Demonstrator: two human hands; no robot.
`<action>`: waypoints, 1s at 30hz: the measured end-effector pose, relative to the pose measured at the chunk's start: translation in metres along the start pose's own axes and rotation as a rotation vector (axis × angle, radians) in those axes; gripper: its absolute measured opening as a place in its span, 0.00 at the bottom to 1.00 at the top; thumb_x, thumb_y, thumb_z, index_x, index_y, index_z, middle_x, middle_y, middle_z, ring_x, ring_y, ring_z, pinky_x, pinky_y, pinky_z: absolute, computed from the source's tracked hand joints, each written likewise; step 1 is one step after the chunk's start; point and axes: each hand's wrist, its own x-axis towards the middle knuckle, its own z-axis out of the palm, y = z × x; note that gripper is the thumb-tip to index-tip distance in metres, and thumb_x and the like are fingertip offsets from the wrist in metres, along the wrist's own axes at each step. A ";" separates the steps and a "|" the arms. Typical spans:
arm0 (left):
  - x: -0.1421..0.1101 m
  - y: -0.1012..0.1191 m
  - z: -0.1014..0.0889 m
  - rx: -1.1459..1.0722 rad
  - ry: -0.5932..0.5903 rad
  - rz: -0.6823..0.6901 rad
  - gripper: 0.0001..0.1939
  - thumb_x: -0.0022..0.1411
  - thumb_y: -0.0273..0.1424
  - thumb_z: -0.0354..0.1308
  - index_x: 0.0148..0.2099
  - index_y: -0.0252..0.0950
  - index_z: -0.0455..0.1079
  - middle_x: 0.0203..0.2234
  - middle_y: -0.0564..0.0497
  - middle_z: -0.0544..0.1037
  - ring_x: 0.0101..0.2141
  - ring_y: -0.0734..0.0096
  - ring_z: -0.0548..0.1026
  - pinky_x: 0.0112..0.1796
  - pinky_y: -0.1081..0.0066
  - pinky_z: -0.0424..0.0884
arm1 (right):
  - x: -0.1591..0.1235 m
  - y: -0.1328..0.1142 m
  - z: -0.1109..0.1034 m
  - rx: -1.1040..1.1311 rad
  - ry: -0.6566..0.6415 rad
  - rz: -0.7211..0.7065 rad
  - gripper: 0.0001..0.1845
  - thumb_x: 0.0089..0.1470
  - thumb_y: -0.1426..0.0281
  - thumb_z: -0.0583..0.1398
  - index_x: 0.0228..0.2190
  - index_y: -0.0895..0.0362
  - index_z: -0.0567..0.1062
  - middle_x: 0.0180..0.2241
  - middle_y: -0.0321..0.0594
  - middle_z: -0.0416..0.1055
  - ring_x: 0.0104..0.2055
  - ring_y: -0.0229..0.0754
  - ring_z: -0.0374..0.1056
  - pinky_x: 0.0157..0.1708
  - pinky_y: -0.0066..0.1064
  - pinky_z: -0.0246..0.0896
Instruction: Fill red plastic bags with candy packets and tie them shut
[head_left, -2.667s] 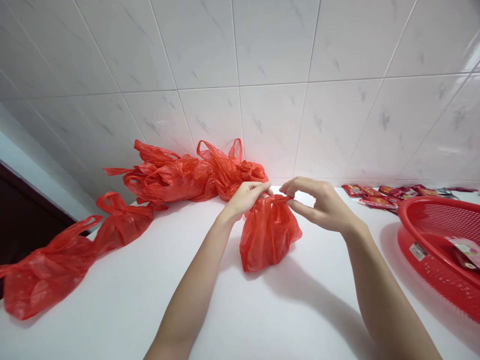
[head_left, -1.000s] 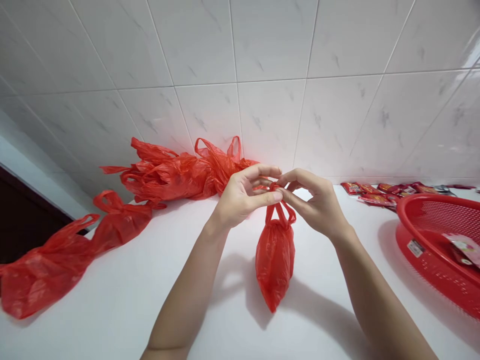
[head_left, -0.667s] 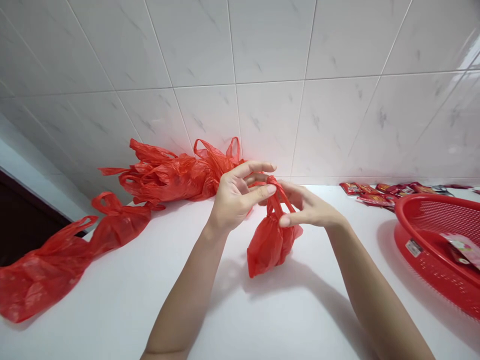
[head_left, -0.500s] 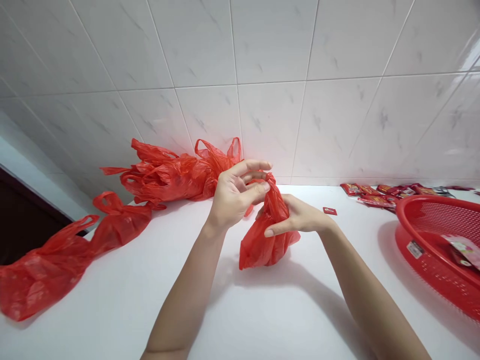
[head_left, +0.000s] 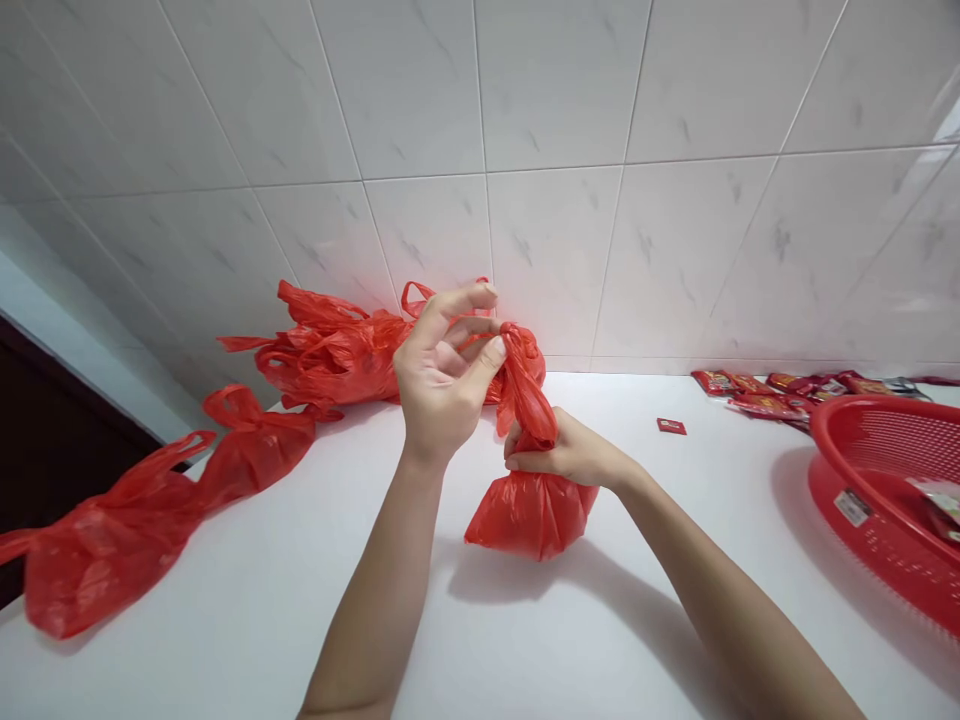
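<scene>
A bulging red plastic carrier bag [head_left: 531,516] sits on the white counter [head_left: 225,610], tied or twisted at its neck. My right hand [head_left: 559,450] wraps around that neck, just above the bulge. My left hand [head_left: 439,375] is raised higher, its thumb and fingers pinching the bag's gathered top [head_left: 519,385]. Whether the top is knotted is hidden by my fingers. The bag's contents cannot be seen through the red film.
Behind my left hand, a heap of red bags [head_left: 330,352] lies against the white tiled wall [head_left: 562,120]. More red bags [head_left: 127,545] trail to the left. A red basket [head_left: 862,530], red sachets [head_left: 765,400] and a small red packet [head_left: 671,426] lie to the right.
The handles, once hanging from both hands, are now gathered and twisted. My right hand has dropped from the top to the bag's neck, and my left hand has risen, pulling the top upward.
</scene>
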 end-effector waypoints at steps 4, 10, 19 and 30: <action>0.002 0.002 -0.004 -0.036 -0.056 -0.063 0.14 0.57 0.22 0.62 0.45 0.40 0.74 0.43 0.50 0.78 0.37 0.70 0.78 0.41 0.65 0.79 | -0.005 -0.006 -0.006 -0.006 -0.018 -0.022 0.11 0.48 0.68 0.69 0.35 0.56 0.76 0.38 0.37 0.74 0.40 0.43 0.69 0.40 0.34 0.65; 0.003 0.008 -0.004 -0.040 -0.157 -0.210 0.15 0.55 0.22 0.61 0.45 0.39 0.75 0.44 0.48 0.79 0.39 0.69 0.78 0.38 0.68 0.78 | -0.009 -0.013 -0.010 0.232 0.095 -0.090 0.15 0.56 0.58 0.65 0.36 0.57 0.75 0.39 0.41 0.74 0.44 0.46 0.71 0.47 0.39 0.66; 0.004 0.011 -0.005 -0.004 -0.230 -0.371 0.15 0.51 0.21 0.57 0.41 0.36 0.77 0.43 0.47 0.80 0.37 0.69 0.77 0.37 0.69 0.77 | -0.007 -0.012 -0.009 0.356 0.307 -0.128 0.15 0.53 0.61 0.69 0.31 0.55 0.70 0.31 0.36 0.70 0.34 0.39 0.69 0.37 0.35 0.68; 0.001 0.015 -0.006 -0.051 -0.348 -0.378 0.16 0.52 0.21 0.55 0.43 0.36 0.77 0.40 0.47 0.79 0.38 0.68 0.77 0.35 0.70 0.78 | -0.018 -0.025 -0.017 0.326 0.291 -0.147 0.14 0.55 0.61 0.67 0.28 0.56 0.71 0.29 0.36 0.71 0.31 0.39 0.70 0.29 0.30 0.68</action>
